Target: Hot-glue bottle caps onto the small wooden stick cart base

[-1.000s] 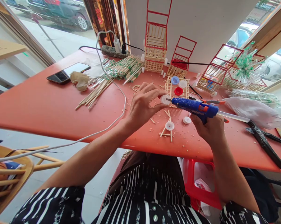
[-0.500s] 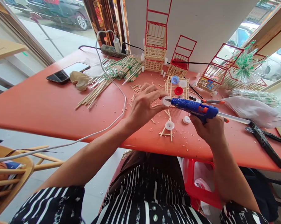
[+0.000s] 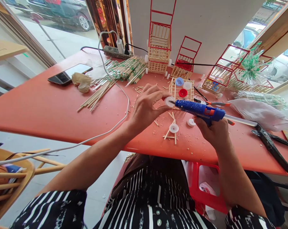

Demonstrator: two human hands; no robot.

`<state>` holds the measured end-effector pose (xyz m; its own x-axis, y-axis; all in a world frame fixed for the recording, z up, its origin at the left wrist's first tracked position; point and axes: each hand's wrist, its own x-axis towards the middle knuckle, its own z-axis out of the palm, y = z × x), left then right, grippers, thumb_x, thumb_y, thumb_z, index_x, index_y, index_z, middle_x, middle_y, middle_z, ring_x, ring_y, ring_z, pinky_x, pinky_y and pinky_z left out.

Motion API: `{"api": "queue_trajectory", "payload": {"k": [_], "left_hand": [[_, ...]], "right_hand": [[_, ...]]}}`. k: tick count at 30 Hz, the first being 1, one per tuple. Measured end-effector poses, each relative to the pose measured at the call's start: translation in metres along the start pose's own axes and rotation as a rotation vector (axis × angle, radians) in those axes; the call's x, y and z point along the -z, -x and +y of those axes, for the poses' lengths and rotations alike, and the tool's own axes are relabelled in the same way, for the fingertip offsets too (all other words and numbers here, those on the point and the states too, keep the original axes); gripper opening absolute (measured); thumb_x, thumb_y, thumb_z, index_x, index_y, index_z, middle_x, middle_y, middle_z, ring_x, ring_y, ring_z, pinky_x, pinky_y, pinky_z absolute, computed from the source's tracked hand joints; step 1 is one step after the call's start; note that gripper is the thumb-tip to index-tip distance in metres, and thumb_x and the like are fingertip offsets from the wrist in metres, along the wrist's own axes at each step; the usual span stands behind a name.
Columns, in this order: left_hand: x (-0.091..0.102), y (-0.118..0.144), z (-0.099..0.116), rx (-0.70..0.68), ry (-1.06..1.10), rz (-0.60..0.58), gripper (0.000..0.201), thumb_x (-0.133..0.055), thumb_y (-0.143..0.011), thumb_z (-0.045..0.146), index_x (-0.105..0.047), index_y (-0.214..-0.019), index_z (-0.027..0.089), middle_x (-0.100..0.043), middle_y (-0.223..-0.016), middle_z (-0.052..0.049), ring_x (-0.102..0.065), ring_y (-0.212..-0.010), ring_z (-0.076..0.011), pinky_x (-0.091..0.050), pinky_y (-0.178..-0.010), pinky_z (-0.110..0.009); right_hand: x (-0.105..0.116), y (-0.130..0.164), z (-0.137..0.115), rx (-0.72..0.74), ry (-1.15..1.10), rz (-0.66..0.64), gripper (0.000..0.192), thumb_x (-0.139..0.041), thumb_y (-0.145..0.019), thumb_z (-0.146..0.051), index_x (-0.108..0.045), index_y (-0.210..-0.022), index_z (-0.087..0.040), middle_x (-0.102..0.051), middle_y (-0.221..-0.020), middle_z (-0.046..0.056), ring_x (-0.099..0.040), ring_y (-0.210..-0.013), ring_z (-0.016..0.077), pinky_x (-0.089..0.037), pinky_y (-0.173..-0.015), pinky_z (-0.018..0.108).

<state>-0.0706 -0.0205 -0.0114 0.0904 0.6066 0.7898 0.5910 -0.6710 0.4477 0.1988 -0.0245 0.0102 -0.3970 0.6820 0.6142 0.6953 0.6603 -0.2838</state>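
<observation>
Between thumb and fingers, my left hand (image 3: 147, 106) pinches a translucent white bottle cap (image 3: 169, 101) above the table. My right hand (image 3: 214, 132) is wrapped round the handle of a blue glue gun (image 3: 196, 109), with a clear glue stick (image 3: 241, 121) jutting from its back. The gun's nozzle points left and meets the cap, or nearly so. Below lies another white cap (image 3: 174, 128) on a small frame of wooden sticks (image 3: 169, 137). One more white cap (image 3: 191, 122) rests by the gun's handle. Behind the gun stands a stick crate (image 3: 173, 89) carrying blue, white and red caps.
Red-handled stick carts (image 3: 159, 41) stand along the wall. Bundled sticks (image 3: 127, 70), a phone (image 3: 69, 73) and a power strip (image 3: 117, 52) lie at the back left. A white cable (image 3: 121, 119) crosses the table. Black cutters (image 3: 274, 148) lie at the right, near a white cloth (image 3: 258, 113).
My left hand and its cap have shifted very slightly left and up. The glue gun stays at the cap, its rear end a touch further right.
</observation>
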Motion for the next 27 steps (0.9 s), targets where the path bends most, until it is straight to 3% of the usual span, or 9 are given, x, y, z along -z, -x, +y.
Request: {"api": "queue_trajectory", "payload": {"k": [6, 11, 18, 27], "left_hand": [[0.001, 0.0, 0.001, 0.041, 0.011, 0.005, 0.03, -0.078, -0.094, 0.05, -0.078, -0.108, 0.023, -0.079, -0.099, -0.005, -0.068, -0.096, -0.0232, -0.056, -0.09, -0.039], [0.003, -0.002, 0.0, 0.083, 0.132, 0.007, 0.035, -0.079, -0.092, 0.052, -0.079, -0.108, 0.021, -0.079, -0.1, -0.007, -0.068, -0.092, -0.0215, -0.055, -0.081, -0.034], [0.003, -0.003, 0.0, 0.077, 0.132, 0.041, 0.025, -0.084, -0.09, 0.041, -0.079, -0.105, 0.021, -0.078, -0.098, -0.005, -0.067, -0.091, -0.0201, -0.054, -0.082, -0.034], [0.003, -0.001, 0.001, 0.058, 0.071, 0.057, 0.02, -0.085, -0.089, 0.033, -0.079, -0.104, 0.021, -0.078, -0.099, -0.004, -0.067, -0.097, -0.0217, -0.054, -0.088, -0.035]], "right_hand": [[0.004, 0.001, 0.001, -0.129, -0.235, -0.049, 0.037, -0.061, -0.097, -0.054, -0.069, -0.082, -0.022, -0.06, -0.064, 0.001, -0.054, -0.056, 0.0179, -0.043, -0.056, 0.033], [0.004, 0.0, -0.005, -0.119, -0.366, -0.115, 0.029, -0.063, -0.096, -0.047, -0.073, -0.09, -0.021, -0.071, -0.076, 0.004, -0.061, -0.061, 0.0172, -0.047, -0.055, 0.03], [0.004, -0.004, -0.003, -0.077, -0.239, -0.087, 0.028, -0.061, -0.096, -0.043, -0.074, -0.088, -0.02, -0.073, -0.077, 0.004, -0.067, -0.068, 0.0212, -0.05, -0.063, 0.033], [0.008, 0.0, 0.007, -0.103, -0.146, -0.089, 0.031, -0.062, -0.096, -0.048, -0.071, -0.085, -0.02, -0.066, -0.067, 0.002, -0.061, -0.06, 0.0195, -0.044, -0.059, 0.032]]}}
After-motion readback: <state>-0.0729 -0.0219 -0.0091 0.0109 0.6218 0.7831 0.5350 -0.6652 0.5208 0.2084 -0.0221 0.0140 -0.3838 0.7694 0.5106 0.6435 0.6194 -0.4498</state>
